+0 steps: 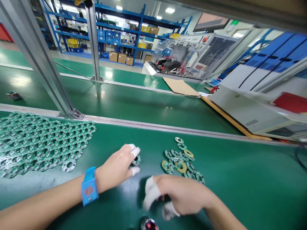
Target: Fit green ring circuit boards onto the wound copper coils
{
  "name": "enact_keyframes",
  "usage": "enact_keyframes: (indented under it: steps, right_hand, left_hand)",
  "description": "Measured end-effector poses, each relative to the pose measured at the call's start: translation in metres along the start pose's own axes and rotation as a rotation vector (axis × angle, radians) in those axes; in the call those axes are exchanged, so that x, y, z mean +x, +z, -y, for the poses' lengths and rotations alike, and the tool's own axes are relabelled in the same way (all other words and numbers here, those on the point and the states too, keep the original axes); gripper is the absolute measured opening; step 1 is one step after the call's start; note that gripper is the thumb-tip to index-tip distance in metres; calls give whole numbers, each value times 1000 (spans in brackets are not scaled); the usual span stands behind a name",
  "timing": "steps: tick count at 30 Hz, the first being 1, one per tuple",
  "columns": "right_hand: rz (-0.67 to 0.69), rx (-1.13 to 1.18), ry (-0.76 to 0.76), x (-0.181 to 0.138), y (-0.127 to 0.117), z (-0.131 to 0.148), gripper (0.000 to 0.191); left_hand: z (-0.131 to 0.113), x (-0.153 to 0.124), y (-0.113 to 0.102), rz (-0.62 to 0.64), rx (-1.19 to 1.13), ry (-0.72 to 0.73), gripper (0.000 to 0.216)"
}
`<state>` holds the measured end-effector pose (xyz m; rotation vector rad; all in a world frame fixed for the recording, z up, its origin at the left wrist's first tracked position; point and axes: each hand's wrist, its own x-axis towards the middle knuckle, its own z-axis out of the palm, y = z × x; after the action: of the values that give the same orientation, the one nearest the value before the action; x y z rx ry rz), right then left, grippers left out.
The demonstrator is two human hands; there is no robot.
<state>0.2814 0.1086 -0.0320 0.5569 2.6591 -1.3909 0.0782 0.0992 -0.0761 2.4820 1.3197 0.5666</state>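
My left hand (119, 166), with white finger cots and a blue wrist strap (89, 186), pinches a small green ring-shaped circuit board (136, 160) against the green bench mat. My right hand (178, 195), also in finger cots, hovers just in front of it with fingers curled; it is blurred and I cannot make out anything in them. A small pile of ring boards (182, 159) lies just beyond my right hand. A large sheet of joined ring boards (38, 143) covers the mat at the left.
A dark round object (148, 224) sits at the bottom edge below my right hand. An aluminium post (40, 60) rises from the bench rail. A cardboard sheet (179, 87), white machine housing (244, 105) and blue shelving (120, 35) lie beyond.
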Motion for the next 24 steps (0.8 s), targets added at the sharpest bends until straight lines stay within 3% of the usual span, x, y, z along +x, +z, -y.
enact_keyframes:
  steps: [2,4,7,10,12,14,16,18,19,21,24]
  right_hand:
    - [166,44,-159,4,5,0,32]
    - [168,95,-236,11,11,-7,29]
    - [20,133,-183,17,11,-21,25]
    - [-245,85,-33,16,4,-33,30]
    - [-410,65,67,17,2,-39,33]
    - [-514,62,125,19,4,-43,35]
    - [-573,48,143,23,8,-46,36]
    - [-622,28,164,26,14,-48,38]
    - [-659,15,183,27,16,-48,38]
    - [-769,-34,229,28,21,-48,36]
    - [-900,-147,234,27,26,-42,31]
  left_hand:
    - [19,27,1,-5,-18,-66,31]
    - [50,63,-6,-80,10,-207,18]
    - [103,110,-27,-213,42,-391,24]
    - [133,126,-43,-256,18,-491,34]
    - [129,116,-43,-272,-6,-480,48]
    - [107,94,-36,-229,-49,-398,61]
    - [77,67,-24,-60,-186,-261,66]
    - [51,41,-12,182,-467,-124,73]
    - [40,30,-6,234,-569,-99,75]
    - [26,15,3,242,-709,-111,78]
    - [20,5,8,184,-720,-134,78]
